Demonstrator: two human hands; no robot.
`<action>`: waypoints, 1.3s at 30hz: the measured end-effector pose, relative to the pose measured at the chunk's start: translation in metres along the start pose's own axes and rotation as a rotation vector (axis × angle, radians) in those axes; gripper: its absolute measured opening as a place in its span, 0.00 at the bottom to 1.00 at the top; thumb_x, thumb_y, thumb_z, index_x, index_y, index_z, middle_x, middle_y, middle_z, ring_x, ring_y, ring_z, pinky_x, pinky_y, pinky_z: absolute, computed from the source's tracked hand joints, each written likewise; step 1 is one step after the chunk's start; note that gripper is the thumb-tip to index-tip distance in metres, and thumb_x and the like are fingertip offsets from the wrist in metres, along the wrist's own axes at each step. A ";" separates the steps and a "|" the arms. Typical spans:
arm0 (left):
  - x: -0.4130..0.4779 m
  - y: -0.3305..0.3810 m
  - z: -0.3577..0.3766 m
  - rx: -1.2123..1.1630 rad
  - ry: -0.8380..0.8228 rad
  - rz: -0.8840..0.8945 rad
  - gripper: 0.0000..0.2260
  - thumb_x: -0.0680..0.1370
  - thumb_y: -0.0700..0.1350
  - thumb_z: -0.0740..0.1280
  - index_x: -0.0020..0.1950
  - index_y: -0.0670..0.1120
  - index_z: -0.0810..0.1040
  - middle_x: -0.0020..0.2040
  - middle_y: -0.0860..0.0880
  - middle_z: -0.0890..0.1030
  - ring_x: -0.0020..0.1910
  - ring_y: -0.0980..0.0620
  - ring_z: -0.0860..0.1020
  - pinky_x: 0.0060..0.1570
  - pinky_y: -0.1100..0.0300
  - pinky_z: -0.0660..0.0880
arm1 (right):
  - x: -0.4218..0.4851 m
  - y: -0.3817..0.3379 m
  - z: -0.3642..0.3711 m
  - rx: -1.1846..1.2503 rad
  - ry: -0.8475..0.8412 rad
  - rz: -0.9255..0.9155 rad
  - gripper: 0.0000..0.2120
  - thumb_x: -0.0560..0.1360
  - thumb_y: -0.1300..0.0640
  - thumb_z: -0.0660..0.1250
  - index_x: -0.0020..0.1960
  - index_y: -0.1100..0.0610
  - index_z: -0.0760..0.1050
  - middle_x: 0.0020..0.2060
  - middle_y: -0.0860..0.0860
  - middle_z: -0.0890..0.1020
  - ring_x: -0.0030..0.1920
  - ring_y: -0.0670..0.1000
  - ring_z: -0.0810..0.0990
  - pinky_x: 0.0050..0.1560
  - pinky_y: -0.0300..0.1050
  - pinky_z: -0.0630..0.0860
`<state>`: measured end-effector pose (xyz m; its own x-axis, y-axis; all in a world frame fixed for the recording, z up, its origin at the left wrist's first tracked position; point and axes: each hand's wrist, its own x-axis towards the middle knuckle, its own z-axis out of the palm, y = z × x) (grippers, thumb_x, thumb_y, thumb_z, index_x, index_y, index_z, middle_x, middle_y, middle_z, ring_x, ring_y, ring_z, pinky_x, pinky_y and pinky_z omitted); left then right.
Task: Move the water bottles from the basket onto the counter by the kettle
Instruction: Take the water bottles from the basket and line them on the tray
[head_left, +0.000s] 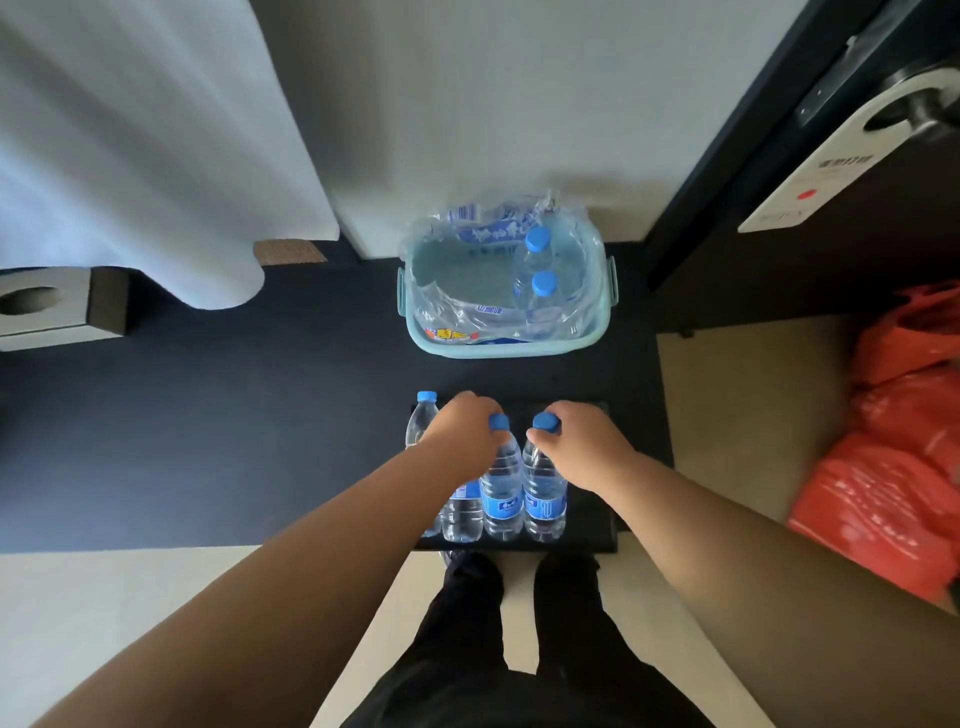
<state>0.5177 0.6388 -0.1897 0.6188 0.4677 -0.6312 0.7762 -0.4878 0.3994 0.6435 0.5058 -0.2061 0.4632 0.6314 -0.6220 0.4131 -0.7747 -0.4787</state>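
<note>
Dark counter (208, 441): left hand (462, 431) and right hand (582, 447) each grip 1 bottle neck. Seat both bottles (522, 493) upright, then release; 2 remain in basket (519, 345).

Bare forearms without sleeves, black trousers (519, 649), dark shoes barely visible below.

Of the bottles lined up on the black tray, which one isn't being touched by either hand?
The leftmost bottle, its cap standing clear left of the left hand.
</note>
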 end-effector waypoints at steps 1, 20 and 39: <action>0.005 -0.001 0.003 -0.015 0.002 -0.003 0.14 0.81 0.50 0.68 0.65 0.47 0.81 0.63 0.46 0.80 0.59 0.45 0.79 0.55 0.56 0.74 | 0.006 0.004 0.002 0.012 -0.012 0.020 0.09 0.80 0.46 0.68 0.47 0.52 0.78 0.40 0.48 0.82 0.41 0.49 0.82 0.40 0.48 0.78; 0.088 -0.014 0.066 0.170 0.023 -0.160 0.18 0.83 0.57 0.62 0.62 0.45 0.79 0.58 0.46 0.78 0.50 0.43 0.81 0.44 0.51 0.76 | 0.085 0.045 0.054 0.019 0.033 0.286 0.22 0.79 0.36 0.65 0.50 0.55 0.80 0.41 0.52 0.84 0.43 0.55 0.84 0.36 0.45 0.71; 0.039 0.005 -0.029 0.008 0.149 0.017 0.14 0.82 0.56 0.63 0.63 0.50 0.80 0.55 0.50 0.82 0.53 0.45 0.82 0.52 0.49 0.80 | 0.044 -0.010 -0.034 -0.064 0.171 0.116 0.16 0.82 0.39 0.61 0.54 0.51 0.77 0.45 0.49 0.83 0.45 0.52 0.83 0.46 0.52 0.82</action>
<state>0.5496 0.6758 -0.1933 0.6434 0.5629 -0.5187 0.7648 -0.5024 0.4034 0.6865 0.5425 -0.2081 0.6342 0.5395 -0.5539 0.3962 -0.8419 -0.3664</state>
